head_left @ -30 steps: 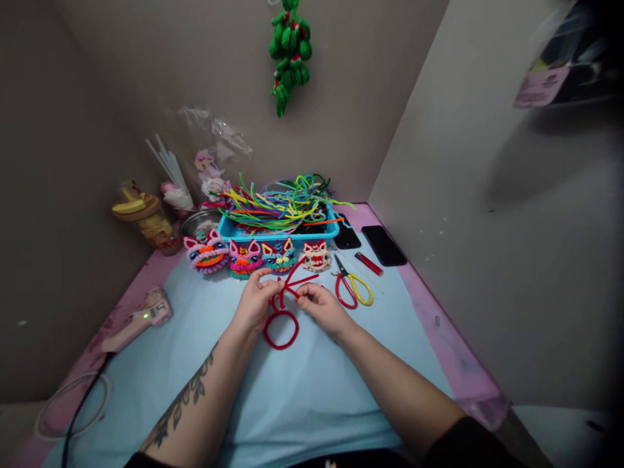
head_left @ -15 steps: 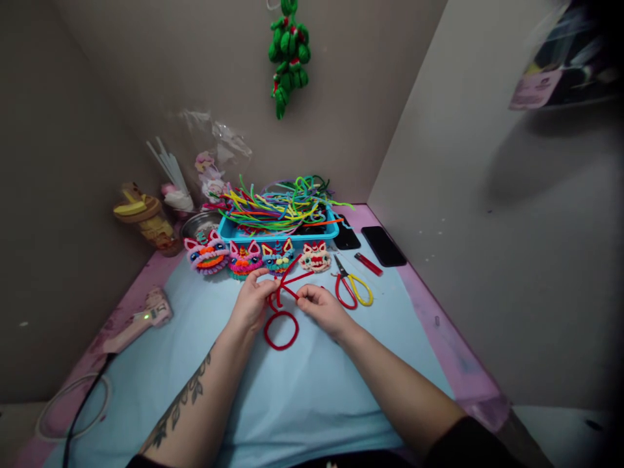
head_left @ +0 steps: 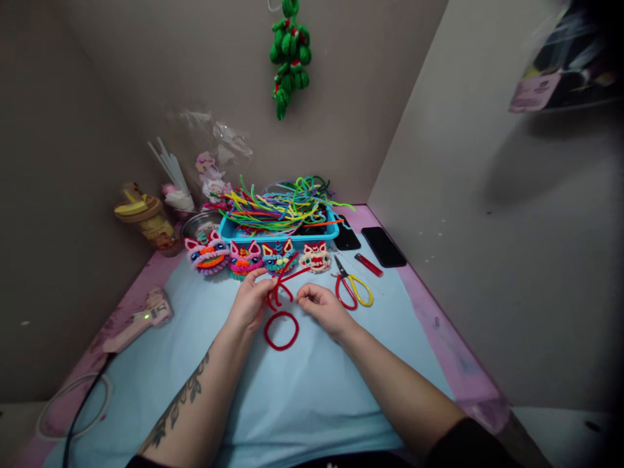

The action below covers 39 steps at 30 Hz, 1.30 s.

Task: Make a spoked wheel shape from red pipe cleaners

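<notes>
My left hand [head_left: 253, 298] pinches a small bundle of red pipe cleaners [head_left: 279, 290] between thumb and fingers. Two straight ends point up and to the right, and shorter curled ends hang below. Just right of the bundle, my right hand [head_left: 319, 305] has its fingertips drawn together, with a slight gap to the nearest curled end and nothing visible in them. On the blue cloth below both hands lies a red pipe-cleaner ring [head_left: 281, 331]. Several colourful pipe-cleaner lion heads [head_left: 246, 258] stand in a row just beyond my hands.
Behind the heads is a blue tray [head_left: 277, 239] piled with coloured pipe cleaners. To the right lie scissors [head_left: 353, 286], a red lighter [head_left: 369, 264] and two phones [head_left: 383, 246]. A pink glue gun [head_left: 141, 318] with its cord rests at left, near a lidded cup [head_left: 149, 221].
My right fingers have let go of a red pipe-cleaner end, which now curls downward beside the bundle. My left hand has kept its hold, almost unmoved.
</notes>
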Motion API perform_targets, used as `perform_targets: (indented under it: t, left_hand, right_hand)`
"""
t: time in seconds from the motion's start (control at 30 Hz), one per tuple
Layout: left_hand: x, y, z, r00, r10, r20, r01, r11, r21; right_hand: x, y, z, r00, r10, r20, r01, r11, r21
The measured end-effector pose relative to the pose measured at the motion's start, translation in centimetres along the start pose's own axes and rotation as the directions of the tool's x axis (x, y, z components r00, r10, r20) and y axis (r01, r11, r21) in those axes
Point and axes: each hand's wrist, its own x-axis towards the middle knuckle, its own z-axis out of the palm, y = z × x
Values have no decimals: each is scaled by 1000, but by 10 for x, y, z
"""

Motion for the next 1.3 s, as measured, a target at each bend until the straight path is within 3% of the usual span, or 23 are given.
perform_targets:
  t: [0.4,0.53,0.67,0.73,0.8,0.9,1.0,1.13,1.3]
  left_hand:
    - [-3,-4,4,999,-30,24,31,999,-31]
    - [-3,-4,4,999,-53,1,53,998,-19]
    - [-2,-4,3,999,-35,5,35,999,4]
    - [-1,-5,3,1000,-14,-3,14,1000,-10]
    - [0,-6,4,1000,10,-26,-11,999,-33]
    - [0,-8,6,996,37,-80,-44,996,-82]
    - [-2,-12,9,993,54,-108,-68,990,-124]
    - [-6,-18,13,996,45,-79,-54,991,-121]
    - [-7,-21,13,998,24,-53,-28,997,-68]
  right_hand:
    - [1,9,6,999,-51,13,51,998,-41]
    - [0,3,-1,994,-111,-18,107,982,-157]
    - [1,-4,-7,963,-265,-54,223,890,-398]
    - [1,-4,-7,953,-297,-54,245,865,-439]
    - [-1,-1,-3,934,-335,-127,250,863,-440]
    - [-6,1,4,834,-494,-247,301,782,-546]
    - [-11,-1,11,763,-625,-165,341,606,-719]
    - [-10,-3,18,753,-651,-92,313,477,-821]
    - [-4,1,17,756,-645,-110,280,471,-837]
